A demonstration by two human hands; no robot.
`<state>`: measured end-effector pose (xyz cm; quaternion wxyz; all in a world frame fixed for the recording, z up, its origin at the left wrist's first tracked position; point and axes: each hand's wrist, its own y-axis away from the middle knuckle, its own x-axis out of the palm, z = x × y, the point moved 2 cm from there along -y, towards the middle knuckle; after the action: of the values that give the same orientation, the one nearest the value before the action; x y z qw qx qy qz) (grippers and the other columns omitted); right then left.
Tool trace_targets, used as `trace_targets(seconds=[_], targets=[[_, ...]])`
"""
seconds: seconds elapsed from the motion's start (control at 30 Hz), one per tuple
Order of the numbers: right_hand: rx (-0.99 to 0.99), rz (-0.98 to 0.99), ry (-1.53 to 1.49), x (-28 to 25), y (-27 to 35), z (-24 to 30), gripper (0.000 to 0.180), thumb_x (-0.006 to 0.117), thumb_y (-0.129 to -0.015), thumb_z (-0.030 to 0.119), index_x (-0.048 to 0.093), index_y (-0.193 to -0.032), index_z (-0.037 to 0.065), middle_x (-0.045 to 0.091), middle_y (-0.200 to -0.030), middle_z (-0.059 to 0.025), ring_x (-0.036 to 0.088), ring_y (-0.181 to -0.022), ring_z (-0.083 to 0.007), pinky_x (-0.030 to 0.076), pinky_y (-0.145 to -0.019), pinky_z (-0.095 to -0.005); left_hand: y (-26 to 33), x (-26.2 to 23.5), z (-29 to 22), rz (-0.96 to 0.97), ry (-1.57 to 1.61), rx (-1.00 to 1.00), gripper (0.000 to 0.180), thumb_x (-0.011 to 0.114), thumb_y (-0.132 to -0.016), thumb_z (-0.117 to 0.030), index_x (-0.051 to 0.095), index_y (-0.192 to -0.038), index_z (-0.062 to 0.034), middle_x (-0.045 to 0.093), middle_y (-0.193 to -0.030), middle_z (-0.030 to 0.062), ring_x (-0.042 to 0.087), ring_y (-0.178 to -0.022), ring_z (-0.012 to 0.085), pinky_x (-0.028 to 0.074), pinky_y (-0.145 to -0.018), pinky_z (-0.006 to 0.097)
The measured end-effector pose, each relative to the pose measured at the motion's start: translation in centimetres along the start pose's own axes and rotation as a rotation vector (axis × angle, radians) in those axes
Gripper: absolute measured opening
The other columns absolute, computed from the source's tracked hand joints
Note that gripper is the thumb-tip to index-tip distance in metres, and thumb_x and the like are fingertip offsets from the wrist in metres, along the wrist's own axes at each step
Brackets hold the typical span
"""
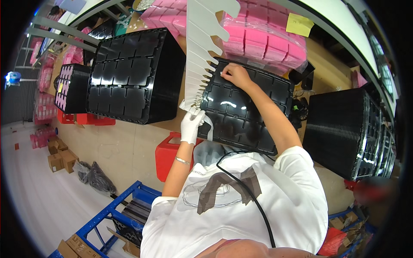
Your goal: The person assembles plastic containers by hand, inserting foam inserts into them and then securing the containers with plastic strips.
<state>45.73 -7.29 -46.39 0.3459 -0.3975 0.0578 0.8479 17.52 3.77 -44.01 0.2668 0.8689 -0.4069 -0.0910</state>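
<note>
My left hand point(190, 125), in a white glove, has its fingers closed at the lower end of a tall white toothed piece point(198, 38) with a row of notches and hooked tips along its right side. A thin white strip point(210, 128) hangs from there over the edge of a black plastic tray point(241, 101). This tray is glossy, divided into panels, and lies in front of me. Above its far left part is my bare right hand point(235, 75), thumb and fingers pinched together; what is between the fingertips is too small to name.
Tall stacks of black trays stand at left point(129, 81) and right point(335, 129). Plastic-wrapped pink blocks point(262, 45) sit behind the tray, one bearing a yellow note point(300, 25). Below are a red stool point(167, 157) and a blue metal frame point(109, 211). A black cable point(258, 206) crosses my shirt.
</note>
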Motion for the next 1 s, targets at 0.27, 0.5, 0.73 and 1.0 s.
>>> trace_targets(seconds=[0.27, 0.5, 0.73, 1.0], targets=[[0.490, 0.144, -1.563, 1.9, 13.0, 5.6, 0.015, 0.060, -0.095, 0.015, 0.059, -0.107, 0.006, 0.066, -0.096, -0.0068, 0.059, -0.079, -0.0106, 0.045, -0.068, -0.0221, 1.6, 3.2, 1.0, 0.125, 0.333, -0.043, 0.045, 0.074, -0.088, -0.006, 0.054, -0.128, -0.0006, 0.063, -0.107, 0.0036, 0.060, -0.084, 0.0076, 0.047, -0.069, 0.020], [0.547, -0.049, -1.109, 2.1, 18.3, 8.0, 0.011, 0.073, -0.089, 0.011, 0.068, -0.095, 0.004, 0.057, -0.076, 0.0078, 0.045, -0.065, -0.0013, 0.036, -0.058, -0.0198, 2.4, 6.9, 1.2, 0.302, 0.408, -0.119, 0.031, 0.063, -0.098, -0.026, 0.057, -0.118, -0.0027, 0.064, -0.094, 0.0057, 0.063, -0.074, 0.0139, 0.053, -0.064, 0.025], [0.175, -0.204, -0.553, -4.1, 21.3, 9.0, 0.007, 0.075, -0.085, 0.008, 0.072, -0.091, 0.007, 0.055, -0.070, 0.0055, 0.046, -0.066, -0.0035, 0.036, -0.059, -0.0224, 2.9, 10.0, 1.7, 0.218, 0.193, -0.099, 0.028, 0.064, -0.098, -0.027, 0.063, -0.107, -0.0001, 0.064, -0.087, 0.0041, 0.060, -0.073, 0.0104, 0.049, -0.063, 0.023], [0.468, -0.482, -0.095, -13.5, 19.1, -9.0, 0.013, 0.076, -0.082, 0.017, 0.069, -0.086, 0.007, 0.052, -0.065, -0.0034, 0.047, -0.056, -0.0123, 0.037, -0.053, -0.0310, 3.0, 11.0, 2.9, 0.232, 0.080, -0.138, 0.029, 0.066, -0.097, -0.026, 0.064, -0.110, -0.0007, 0.063, -0.086, 0.0024, 0.059, -0.071, 0.0082, 0.046, -0.061, 0.022]])
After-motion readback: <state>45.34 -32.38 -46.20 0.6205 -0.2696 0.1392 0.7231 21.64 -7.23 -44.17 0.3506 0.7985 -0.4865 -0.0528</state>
